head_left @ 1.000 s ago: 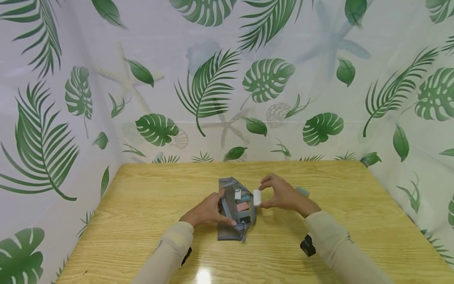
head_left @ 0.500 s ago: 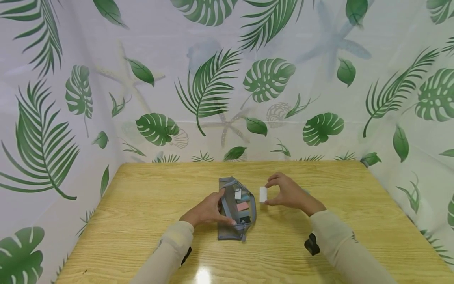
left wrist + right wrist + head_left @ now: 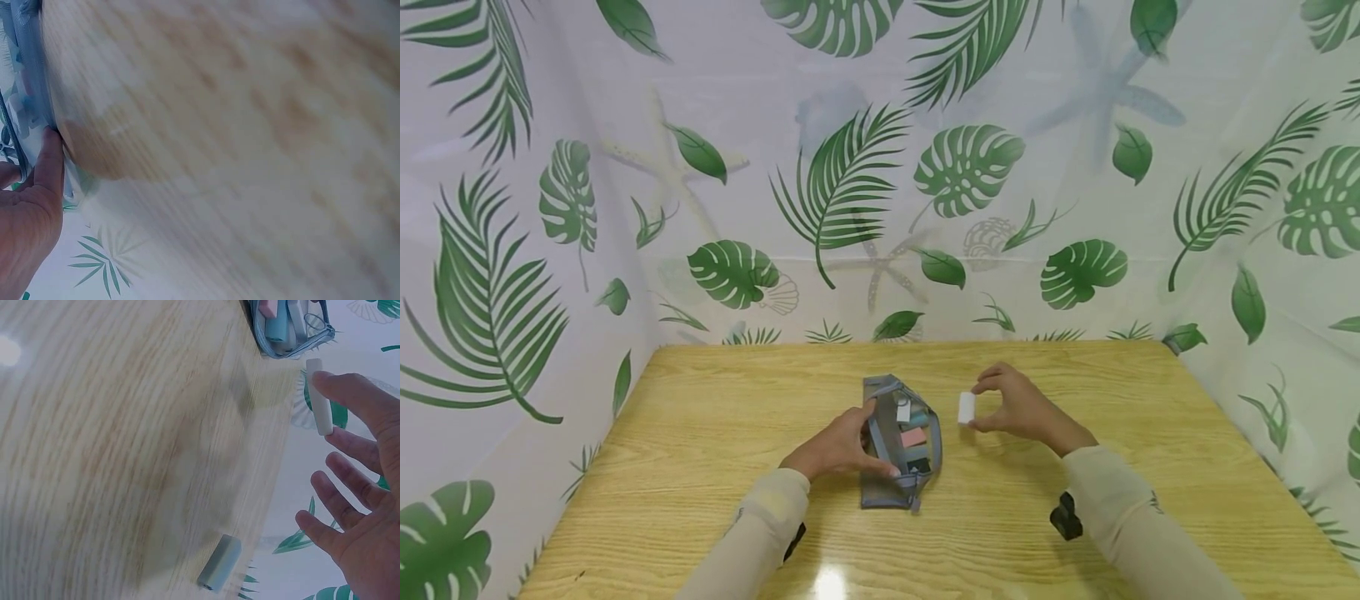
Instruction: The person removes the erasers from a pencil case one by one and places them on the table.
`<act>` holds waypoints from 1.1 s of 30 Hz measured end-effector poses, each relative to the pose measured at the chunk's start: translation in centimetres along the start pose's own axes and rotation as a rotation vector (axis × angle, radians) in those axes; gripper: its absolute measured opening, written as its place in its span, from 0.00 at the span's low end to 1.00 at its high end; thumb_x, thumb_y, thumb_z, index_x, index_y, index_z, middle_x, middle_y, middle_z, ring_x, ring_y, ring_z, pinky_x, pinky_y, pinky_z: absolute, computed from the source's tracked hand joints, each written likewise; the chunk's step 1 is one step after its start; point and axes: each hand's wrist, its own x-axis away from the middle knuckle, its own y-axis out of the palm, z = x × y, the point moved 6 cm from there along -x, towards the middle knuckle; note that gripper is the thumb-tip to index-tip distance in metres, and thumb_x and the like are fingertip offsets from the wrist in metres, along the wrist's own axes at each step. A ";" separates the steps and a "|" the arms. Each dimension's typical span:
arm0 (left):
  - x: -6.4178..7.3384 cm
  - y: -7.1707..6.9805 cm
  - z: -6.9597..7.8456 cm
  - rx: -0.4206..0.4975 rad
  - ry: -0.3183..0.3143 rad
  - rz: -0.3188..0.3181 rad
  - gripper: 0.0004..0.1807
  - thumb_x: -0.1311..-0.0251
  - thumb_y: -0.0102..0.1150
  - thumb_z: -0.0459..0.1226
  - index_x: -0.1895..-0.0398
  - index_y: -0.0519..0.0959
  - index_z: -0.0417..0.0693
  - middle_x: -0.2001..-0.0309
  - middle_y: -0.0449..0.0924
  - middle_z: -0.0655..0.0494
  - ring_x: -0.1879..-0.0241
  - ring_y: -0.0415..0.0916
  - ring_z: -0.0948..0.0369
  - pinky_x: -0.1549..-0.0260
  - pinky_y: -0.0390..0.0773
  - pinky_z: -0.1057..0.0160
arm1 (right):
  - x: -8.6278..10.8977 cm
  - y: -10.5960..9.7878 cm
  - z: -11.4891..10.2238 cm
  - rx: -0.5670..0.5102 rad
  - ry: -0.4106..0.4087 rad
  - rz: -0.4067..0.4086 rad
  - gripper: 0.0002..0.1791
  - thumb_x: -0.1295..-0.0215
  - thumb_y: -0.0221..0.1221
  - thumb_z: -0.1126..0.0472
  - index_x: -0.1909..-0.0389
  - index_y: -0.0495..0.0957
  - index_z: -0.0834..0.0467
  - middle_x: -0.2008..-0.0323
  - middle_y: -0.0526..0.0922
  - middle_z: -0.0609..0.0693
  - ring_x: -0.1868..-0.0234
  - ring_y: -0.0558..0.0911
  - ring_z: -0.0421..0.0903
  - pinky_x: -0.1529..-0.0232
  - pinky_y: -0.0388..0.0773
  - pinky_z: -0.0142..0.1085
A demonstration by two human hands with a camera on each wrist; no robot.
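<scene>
My left hand point(image 3: 835, 443) grips a grey zip pouch point(image 3: 880, 493) on the table, thumb on the near side and fingers at the far side of its gaping mouth. Inside the pouch lie a pink block point(image 3: 913, 437), a teal piece point(image 3: 276, 328), a white piece point(image 3: 903, 410) and a black piece point(image 3: 919, 465). To the right of the pouch, my right hand point(image 3: 1018, 408) pinches a small white rectangular block point(image 3: 966, 408) between thumb and fingertips. The right wrist view shows this block edge-on, a short gap away from the pouch's rim, with the other fingers spread.
A pale teal block point(image 3: 220, 562) lies on the wooden table point(image 3: 715, 392) to the right; my right hand hides it in the head view. A leaf-printed cloth point(image 3: 865, 192) walls the table's back and sides.
My right hand has drawn back to the right, carrying the white block away from the pouch's rim. The teal block has gone out of sight behind it. My left hand and the pouch stay put.
</scene>
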 end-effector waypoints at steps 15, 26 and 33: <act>-0.1 0.2 -0.3 0.009 -0.010 -0.001 0.67 0.59 0.75 0.52 0.26 0.39 0.36 0.38 0.63 0.42 0.42 0.67 0.55 0.43 0.69 0.56 | 0.4 -0.3 1.8 0.016 0.043 0.058 0.28 0.53 0.73 0.55 0.56 0.80 0.70 0.50 0.73 0.64 0.49 0.73 0.62 0.49 0.71 0.55; -0.2 0.2 -0.3 0.015 -0.022 -0.005 0.67 0.59 0.75 0.51 0.26 0.39 0.36 0.40 0.65 0.44 0.42 0.68 0.54 0.43 0.69 0.56 | 0.7 -0.2 2.7 0.011 0.080 0.078 0.28 0.53 0.73 0.55 0.55 0.80 0.71 0.51 0.72 0.64 0.50 0.73 0.62 0.50 0.72 0.55; -0.3 0.3 -0.2 0.031 0.013 -0.008 0.65 0.59 0.75 0.51 0.26 0.42 0.38 0.42 0.69 0.47 0.44 0.70 0.57 0.44 0.70 0.58 | 0.8 0.2 3.7 0.027 0.099 0.104 0.28 0.54 0.73 0.55 0.56 0.80 0.71 0.51 0.72 0.65 0.50 0.73 0.62 0.50 0.72 0.55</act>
